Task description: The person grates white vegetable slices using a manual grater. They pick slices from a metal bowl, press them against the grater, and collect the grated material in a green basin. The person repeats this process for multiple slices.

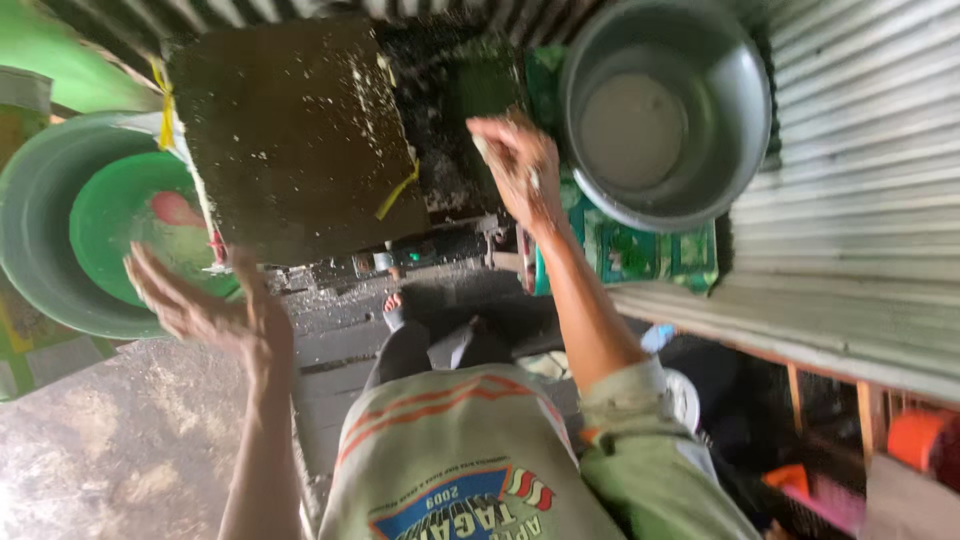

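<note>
Left hand [215,310] spread open, fingers splayed; right hand [520,165] raised, fingers loosely curled.

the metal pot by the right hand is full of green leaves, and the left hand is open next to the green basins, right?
Not quite. The head view shows the metal pot holding a pale, greyish liquid, not green leaves. The rest holds: the right hand is beside it, and the left hand is open by the green basins.

Layout as we see it

Slab [290,130] centre; basins [40,240] nested to its left, pot [665,110] to its right on packets [640,250]. Our left hand [205,305] is near the basins, right hand [520,165] btwn slab & pot.
</note>
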